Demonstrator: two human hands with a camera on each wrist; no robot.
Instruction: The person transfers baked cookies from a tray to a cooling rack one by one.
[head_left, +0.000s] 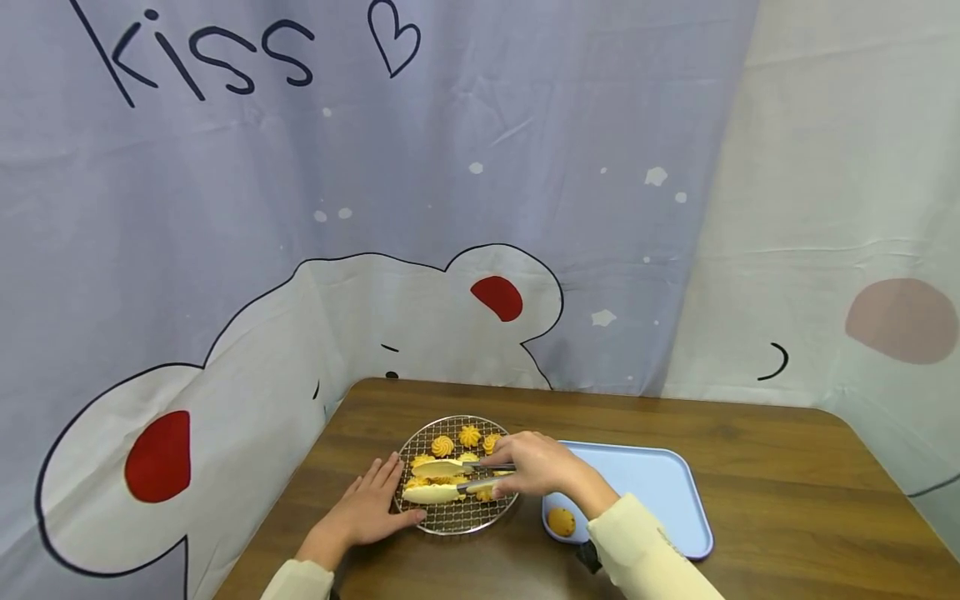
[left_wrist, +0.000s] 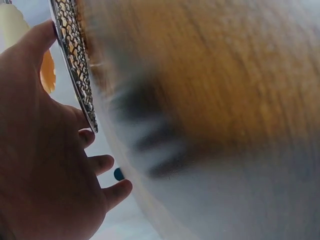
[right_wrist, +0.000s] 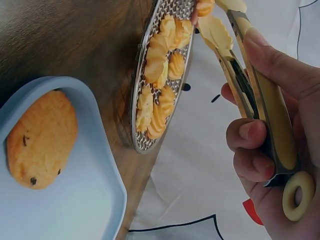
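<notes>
My right hand (head_left: pixel 542 463) grips a pair of tongs (right_wrist: pixel 260 90) with cream-coloured heads and handle grips. The tong heads are apart over a round wire cooling rack (head_left: pixel 452 522) that bears several piped butter cookies (head_left: pixel 442 447). One cookie (right_wrist: pixel 205 7) shows close to the tong tips in the right wrist view; whether they touch it I cannot tell. My left hand (head_left: pixel 372 505) rests at the rack's left rim, fingers spread and fairly straight. In the left wrist view its thumb and index finger touch the rim.
Right of the rack lies a light blue tray (head_left: pixel 651 479). A flat oval cookie with dark bits (right_wrist: pixel 42 141) sits in its near left corner. All stand on a brown wooden table (head_left: pixel 787 500), with a printed curtain (head_left: pixel 600 208) behind it.
</notes>
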